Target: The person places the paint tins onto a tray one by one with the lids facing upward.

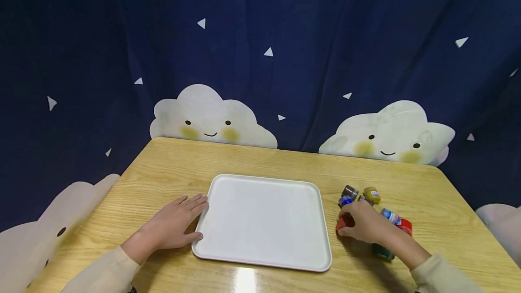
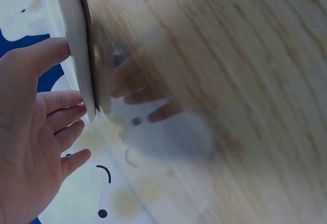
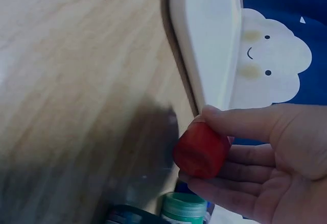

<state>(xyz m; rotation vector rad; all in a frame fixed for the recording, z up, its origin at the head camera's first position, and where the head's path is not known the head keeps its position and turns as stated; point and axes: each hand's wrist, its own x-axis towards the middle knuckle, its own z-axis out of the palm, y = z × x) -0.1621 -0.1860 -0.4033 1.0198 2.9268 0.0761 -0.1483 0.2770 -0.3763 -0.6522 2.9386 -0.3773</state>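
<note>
So, right of centre in the lower half of the head view, the right hand (image 1: 363, 222) pinches a small red jar (image 3: 198, 151) between thumb and fingers, just beside the white tray (image 1: 264, 223)! Whether that jar touches the counter (image 1: 183, 162), I cannot tell. Over at lower left, the left hand (image 1: 175, 224) lies spread, fingers extended, touching the tray's left rim. And crowding the lower right: a yellow jar (image 1: 372, 195), a blue jar (image 1: 346, 200), a dark green jar (image 1: 383, 252) and more.
</note>
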